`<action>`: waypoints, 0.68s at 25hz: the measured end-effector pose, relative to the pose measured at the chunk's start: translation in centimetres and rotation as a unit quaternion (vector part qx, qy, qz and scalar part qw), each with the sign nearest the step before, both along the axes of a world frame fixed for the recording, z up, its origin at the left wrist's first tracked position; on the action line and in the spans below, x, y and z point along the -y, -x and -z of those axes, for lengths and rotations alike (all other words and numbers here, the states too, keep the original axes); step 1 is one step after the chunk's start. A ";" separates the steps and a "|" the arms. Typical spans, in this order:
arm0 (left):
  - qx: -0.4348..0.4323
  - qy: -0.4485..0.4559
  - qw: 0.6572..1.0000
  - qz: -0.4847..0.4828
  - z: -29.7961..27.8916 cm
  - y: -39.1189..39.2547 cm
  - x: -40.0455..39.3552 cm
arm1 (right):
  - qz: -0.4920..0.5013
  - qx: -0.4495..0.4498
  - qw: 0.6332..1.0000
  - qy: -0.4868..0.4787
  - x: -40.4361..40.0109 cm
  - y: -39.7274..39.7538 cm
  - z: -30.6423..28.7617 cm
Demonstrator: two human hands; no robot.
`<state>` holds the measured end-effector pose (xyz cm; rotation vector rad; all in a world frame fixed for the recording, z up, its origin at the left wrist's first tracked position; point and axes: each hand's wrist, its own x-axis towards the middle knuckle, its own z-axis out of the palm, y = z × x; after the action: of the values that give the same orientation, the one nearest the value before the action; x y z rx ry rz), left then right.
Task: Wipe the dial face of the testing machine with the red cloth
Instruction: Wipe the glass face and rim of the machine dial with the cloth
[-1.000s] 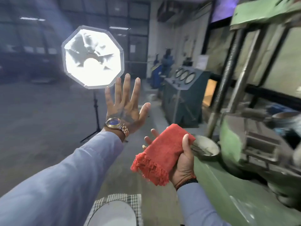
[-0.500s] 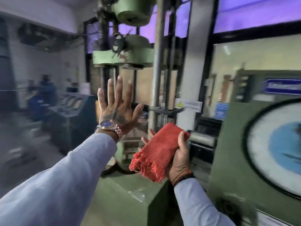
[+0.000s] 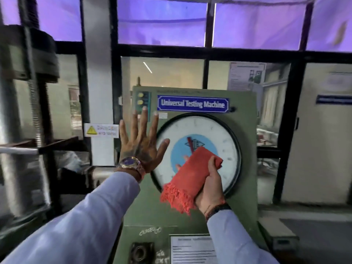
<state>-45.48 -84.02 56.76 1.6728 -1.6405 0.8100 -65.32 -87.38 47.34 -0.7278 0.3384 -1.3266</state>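
A green testing machine cabinet (image 3: 242, 187) stood before black-framed windows (image 3: 207, 48), its one round dial face (image 3: 222, 134) white with a blue centre. A blue nameplate (image 3: 192, 104) above read "Universal Testing Machine"; two yellow lamps (image 3: 140, 98) sat beside it. The right hand (image 3: 208, 184) gripped the folded red cloth (image 3: 190, 175) — thumb over, fingers beneath — in front of the dial's lower half. The left hand (image 3: 142, 139), wearing one wristwatch (image 3: 130, 163), was spread flat and empty by the dial's left rim.
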 end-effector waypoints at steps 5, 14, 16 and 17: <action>-0.017 -0.006 1.000 0.014 2.1 6.8 10.9 | 0.073 -0.054 0.995 -0.040 9.0 8.3 -0.5; -0.012 -0.040 0.999 -0.005 4.9 6.3 26.5 | 0.473 -0.340 0.812 0.033 24.7 7.8 -3.1; -0.017 -0.038 0.999 -0.005 4.9 5.5 30.0 | 0.602 -0.407 0.680 0.094 28.9 7.4 -3.3; -0.017 -0.034 0.999 -0.005 4.7 5.1 31.9 | 0.644 -0.445 0.610 0.124 30.8 7.5 -3.9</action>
<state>-50.55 -115.93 52.04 1.7338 -1.6545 0.7352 -72.77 -118.20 51.27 -1.4905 1.7899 -2.2782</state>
